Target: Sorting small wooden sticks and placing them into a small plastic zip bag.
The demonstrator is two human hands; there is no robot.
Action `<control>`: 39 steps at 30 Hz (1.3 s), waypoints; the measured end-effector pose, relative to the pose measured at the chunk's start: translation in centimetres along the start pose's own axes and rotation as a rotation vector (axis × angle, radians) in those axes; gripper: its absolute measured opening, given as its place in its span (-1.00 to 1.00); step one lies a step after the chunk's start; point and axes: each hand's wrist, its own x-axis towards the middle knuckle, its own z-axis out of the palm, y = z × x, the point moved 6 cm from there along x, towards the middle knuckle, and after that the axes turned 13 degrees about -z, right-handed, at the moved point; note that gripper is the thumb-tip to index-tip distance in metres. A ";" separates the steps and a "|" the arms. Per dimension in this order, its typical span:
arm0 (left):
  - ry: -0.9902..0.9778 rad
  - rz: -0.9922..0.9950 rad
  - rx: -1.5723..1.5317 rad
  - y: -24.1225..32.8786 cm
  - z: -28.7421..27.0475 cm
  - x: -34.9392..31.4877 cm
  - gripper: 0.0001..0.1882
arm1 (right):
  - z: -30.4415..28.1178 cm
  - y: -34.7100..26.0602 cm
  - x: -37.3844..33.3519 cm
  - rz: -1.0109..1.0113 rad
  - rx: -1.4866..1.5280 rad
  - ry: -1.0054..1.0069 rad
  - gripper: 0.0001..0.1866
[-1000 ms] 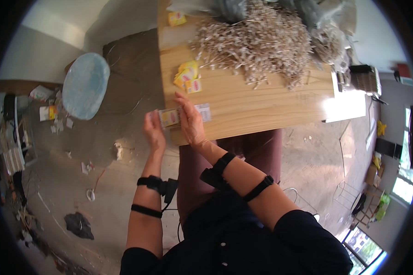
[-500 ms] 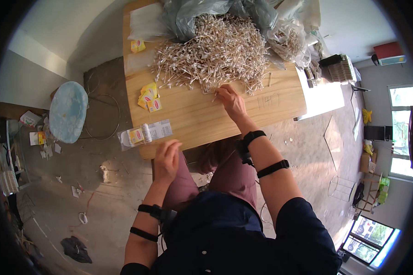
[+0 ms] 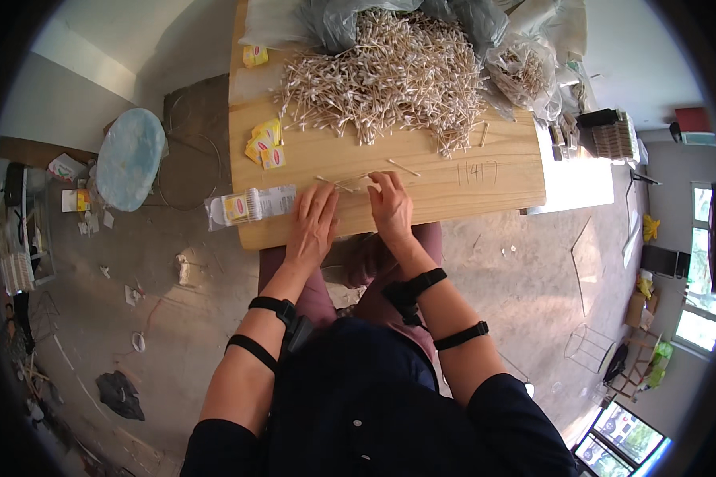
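A large heap of cotton swabs (image 3: 382,75) with wooden sticks and white tips covers the far middle of the wooden table (image 3: 453,195). My left hand (image 3: 313,222) lies on the near table edge, fingers stretched out. A few loose swabs (image 3: 334,184) lie at its fingertips. Close by on the right, my right hand (image 3: 391,208) has its thumb and fingers pinched at the end of a swab, partly hidden by the fingertips. Beyond that hand, a single swab (image 3: 404,168) lies on the wood.
To the left are a clear pack of swabs (image 3: 243,208) with a yellow label and several yellow cards (image 3: 266,145). Grey plastic (image 3: 334,24) and a bag of swabs (image 3: 525,71) border the heap. A blue stool (image 3: 131,159) stands left of the table.
My left hand has moved forward and right onto the table edge. My right hand has drawn back from the heap toward me, and loose swabs now lie in front of it.
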 end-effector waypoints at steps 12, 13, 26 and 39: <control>0.070 -0.027 0.078 -1.5 1.3 1.5 -0.44 | 1.0 1.9 1.9 -0.103 -0.093 -0.173 -0.92; 0.069 -0.031 0.077 -1.3 1.3 1.4 -0.44 | 0.6 2.2 1.7 -0.055 -0.085 -0.115 -0.92; -0.021 0.034 -0.020 0.3 1.1 1.3 -0.38 | -4.4 6.4 1.6 0.147 -0.211 0.088 -0.92; -0.213 0.229 -0.016 1.6 2.5 1.5 -0.25 | 0.3 5.2 7.2 -0.036 -0.182 -0.007 -0.88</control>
